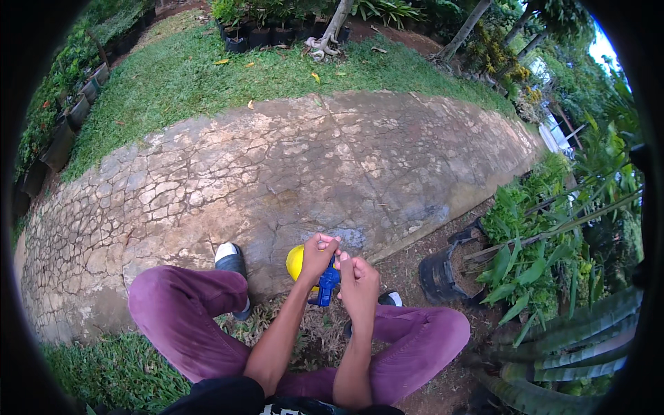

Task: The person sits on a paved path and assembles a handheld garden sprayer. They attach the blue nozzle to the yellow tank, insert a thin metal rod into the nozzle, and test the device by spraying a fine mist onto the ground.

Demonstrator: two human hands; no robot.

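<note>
Between my knees is a yellow and blue object that looks like a spray bottle, with a rounded yellow body [295,261] and a blue head [328,279]. My left hand [318,256] lies across it, fingers pinched together at its far end. Close beside, on the right, my right hand [358,282] is closed too, its thumb and fingertips pressed together near the blue part. The fingertips of both hands almost meet. Whatever they pinch is too small or too hidden to make out, and my hands cover part of the object.
My shoe [231,259] rests at the edge of a cracked stone path [297,159]. To the right stands a black plant pot [438,275] beside leafy plants [529,266]. Beyond the path lie grass [180,79], potted plants and tree trunks [333,28].
</note>
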